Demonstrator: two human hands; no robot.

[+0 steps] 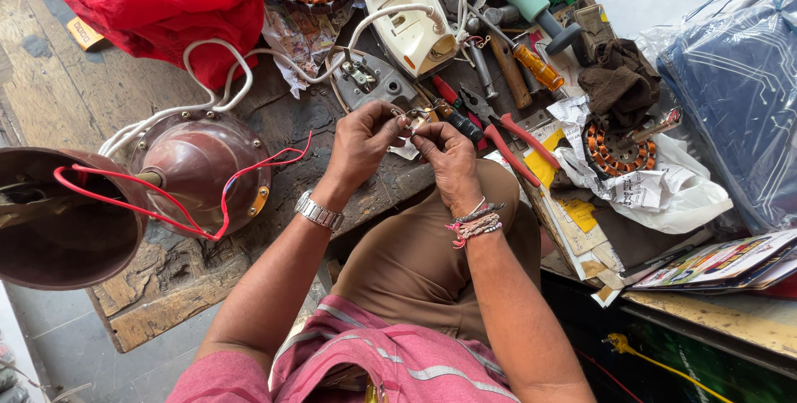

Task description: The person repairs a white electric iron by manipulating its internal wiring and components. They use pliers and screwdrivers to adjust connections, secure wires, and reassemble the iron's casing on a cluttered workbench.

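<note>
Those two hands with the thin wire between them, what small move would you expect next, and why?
Probably a further twist of the wire ends: the left hand and right hand both pinch them at the fingertips, close together above the workbench, with the red-handled pliers lying unused beside them.

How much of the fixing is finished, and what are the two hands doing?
Looks done: the white clothes iron is opened, its grey metal soleplate lying apart. In hand: the left hand and right hand pinch a small metal part, too tiny to identify. Probably left: iron unassembled, brown metal fan motor trailing loose red wires.
</note>
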